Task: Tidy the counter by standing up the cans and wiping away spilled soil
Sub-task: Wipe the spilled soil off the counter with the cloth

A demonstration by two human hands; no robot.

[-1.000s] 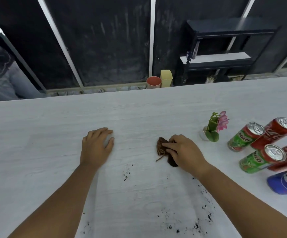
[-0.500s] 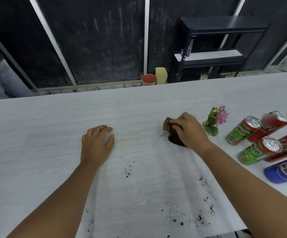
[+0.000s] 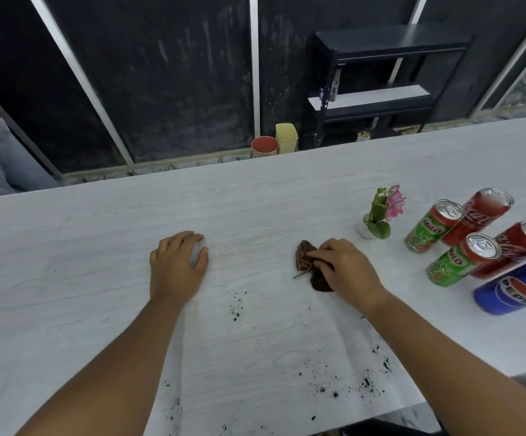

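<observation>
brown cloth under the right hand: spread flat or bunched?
Bunched. The brown fabric cloth sits as a crumpled wad with visible folds, gripped by the right hand.

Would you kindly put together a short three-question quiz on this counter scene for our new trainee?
1. True or false: the right hand grips the brown cloth.
2. How many Milo cans are in view? A one; B two; C three.
3. Short answer: what stands on the counter between the brown cloth and the Milo cans?

Key: 1 true; 2 B; 3 the small potted flower.
</observation>
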